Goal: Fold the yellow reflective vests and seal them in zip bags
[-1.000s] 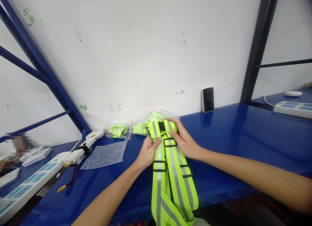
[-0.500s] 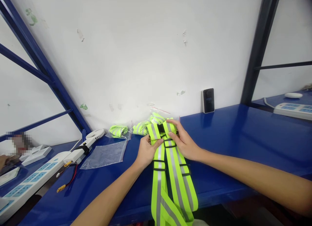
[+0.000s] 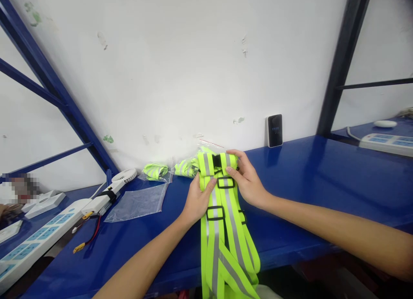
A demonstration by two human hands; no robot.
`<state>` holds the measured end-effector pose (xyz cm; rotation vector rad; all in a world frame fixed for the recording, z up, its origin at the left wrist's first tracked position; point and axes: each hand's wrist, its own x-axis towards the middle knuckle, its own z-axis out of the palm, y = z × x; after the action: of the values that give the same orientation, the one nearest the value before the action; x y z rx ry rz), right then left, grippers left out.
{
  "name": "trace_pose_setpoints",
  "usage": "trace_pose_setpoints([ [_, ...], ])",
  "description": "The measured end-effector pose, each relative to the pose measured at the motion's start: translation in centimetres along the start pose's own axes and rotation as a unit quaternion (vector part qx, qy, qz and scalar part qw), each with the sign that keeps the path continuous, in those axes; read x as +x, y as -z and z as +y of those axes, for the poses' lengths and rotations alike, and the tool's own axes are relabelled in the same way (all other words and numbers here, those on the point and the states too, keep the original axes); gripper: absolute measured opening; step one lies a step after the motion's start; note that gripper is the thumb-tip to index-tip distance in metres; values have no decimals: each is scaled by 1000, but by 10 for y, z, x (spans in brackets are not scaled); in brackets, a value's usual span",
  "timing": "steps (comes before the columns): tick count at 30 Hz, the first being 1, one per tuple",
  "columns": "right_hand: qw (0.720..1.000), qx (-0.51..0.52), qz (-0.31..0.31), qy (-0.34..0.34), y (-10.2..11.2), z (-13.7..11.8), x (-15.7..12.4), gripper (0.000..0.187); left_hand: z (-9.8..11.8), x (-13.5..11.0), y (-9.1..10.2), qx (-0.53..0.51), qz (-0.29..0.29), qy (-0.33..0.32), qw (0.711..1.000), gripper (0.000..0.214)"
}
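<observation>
A neon-yellow reflective strap harness [image 3: 226,230] with grey stripes and black buckles lies over the front edge of the blue shelf [image 3: 322,183] and hangs down. My left hand [image 3: 197,198] grips its left strap near the top, thumb on the fabric. Opposite it, my right hand [image 3: 247,178] pinches the right strap beside a black buckle. Both hands are closed on the harness.
Bagged harnesses [image 3: 185,166] lie behind by the white wall, with another bag [image 3: 155,171] to their left. An empty clear bag [image 3: 137,203], a white handheld fan [image 3: 111,189], power strips [image 3: 35,238] and a loose wire sit left. A small black device [image 3: 275,131] leans against the wall. A dark upright post [image 3: 338,66] stands right.
Both hands have lifted the top of the harness slightly toward the wall, and the straps hang a little straighter. The view has shifted slightly.
</observation>
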<state>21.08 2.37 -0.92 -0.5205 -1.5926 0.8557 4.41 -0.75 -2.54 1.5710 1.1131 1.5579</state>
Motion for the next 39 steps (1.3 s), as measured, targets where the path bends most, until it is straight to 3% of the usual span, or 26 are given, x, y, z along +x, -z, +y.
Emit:
trace_pose_setpoints([
  [6, 1000, -1, -21, 8, 2, 3, 2, 44, 0, 0, 3, -66, -65, 57, 994, 39],
  [13, 998, 11, -54, -21, 5, 7, 9, 49, -3, 3, 4, -84, -65, 97, 990, 44],
  [20, 996, 23, -83, -27, 7, 11, 10, 29, -10, 1, 6, -120, -75, 104, 984, 46],
  [25, 996, -16, -84, -17, 7, 14, 7, 18, -11, 2, 6, -233, -86, 137, 959, 61],
  [30, 995, 33, -90, -9, 5, 11, 7, 17, -2, 2, 5, -257, -95, 161, 948, 75],
  [34, 992, 89, -74, -56, 4, 14, 8, 16, -1, 3, 7, -252, -82, 172, 949, 59],
  [39, 965, 170, -45, -194, -2, 21, 6, 20, -2, 6, 11, -233, -35, 176, 956, 52],
])
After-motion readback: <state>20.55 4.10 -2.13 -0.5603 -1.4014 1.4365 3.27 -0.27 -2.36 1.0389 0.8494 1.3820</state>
